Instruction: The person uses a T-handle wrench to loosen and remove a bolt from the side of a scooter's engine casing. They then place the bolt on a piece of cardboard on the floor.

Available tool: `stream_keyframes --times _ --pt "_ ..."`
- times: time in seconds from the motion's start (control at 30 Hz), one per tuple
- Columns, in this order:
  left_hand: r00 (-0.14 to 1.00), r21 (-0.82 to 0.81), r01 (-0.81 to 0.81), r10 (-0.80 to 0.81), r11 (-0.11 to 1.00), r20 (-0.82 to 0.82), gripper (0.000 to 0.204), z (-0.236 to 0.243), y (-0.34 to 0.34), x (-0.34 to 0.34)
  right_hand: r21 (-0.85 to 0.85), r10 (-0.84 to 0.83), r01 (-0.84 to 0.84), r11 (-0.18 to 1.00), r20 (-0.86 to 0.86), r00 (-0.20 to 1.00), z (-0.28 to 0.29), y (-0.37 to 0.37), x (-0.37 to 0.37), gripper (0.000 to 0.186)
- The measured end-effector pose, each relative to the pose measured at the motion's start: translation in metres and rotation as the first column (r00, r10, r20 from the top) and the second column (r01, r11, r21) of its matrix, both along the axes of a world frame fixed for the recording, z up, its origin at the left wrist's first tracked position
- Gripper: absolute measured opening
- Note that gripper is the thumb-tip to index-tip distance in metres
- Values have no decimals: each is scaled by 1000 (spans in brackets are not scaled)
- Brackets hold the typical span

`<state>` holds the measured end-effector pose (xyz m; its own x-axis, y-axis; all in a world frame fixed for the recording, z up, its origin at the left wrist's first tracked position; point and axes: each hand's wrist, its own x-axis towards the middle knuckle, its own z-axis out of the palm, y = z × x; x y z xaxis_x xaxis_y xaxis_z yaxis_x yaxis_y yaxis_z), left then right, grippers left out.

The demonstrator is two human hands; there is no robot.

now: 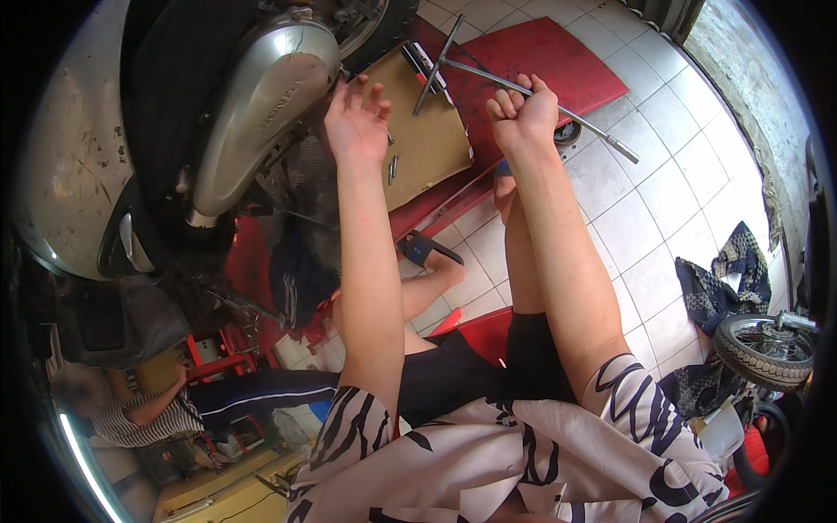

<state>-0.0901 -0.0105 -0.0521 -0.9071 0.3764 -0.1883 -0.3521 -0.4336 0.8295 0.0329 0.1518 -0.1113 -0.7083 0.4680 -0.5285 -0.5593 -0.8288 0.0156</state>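
Observation:
My right hand (526,113) is closed around the shaft of a long T-handle socket wrench (593,131). The wrench's crossbar lies toward the far middle, and its socket end points right and nearer to me. My left hand (357,122) is palm up with loosely curled fingers apart, and I see nothing in it. Its fingertips are close to the edge of the scooter's silver engine cover (266,96); whether they touch it I cannot tell. Several small bolts (393,168) rest on a brown cardboard sheet (427,148) to the right of that hand.
Under the cardboard is a red platform (558,65). A black-and-red box (425,70) lies at the sheet's far edge. A rear tyre (392,26) stands beyond the cover. At the right are a loose wheel (763,349) and a patterned cloth (728,275). Another person (148,414) is at lower left.

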Motion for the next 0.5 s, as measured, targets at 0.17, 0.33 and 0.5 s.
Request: stream_keyframes --times 0.17,0.33,0.5 --pt "1000 -39 27 -27 999 6 21 1 4 -3 17 3 -3 1000 -1 1000 -1 0 0 26" --pt "997 -15 8 -7 1000 74 20 -16 -16 -29 2 35 -35 999 20 999 2 -4 1 25" --pt "992 -438 127 -121 890 41 18 -41 -35 0 26 15 -16 1000 51 999 6 -1 -2 25"
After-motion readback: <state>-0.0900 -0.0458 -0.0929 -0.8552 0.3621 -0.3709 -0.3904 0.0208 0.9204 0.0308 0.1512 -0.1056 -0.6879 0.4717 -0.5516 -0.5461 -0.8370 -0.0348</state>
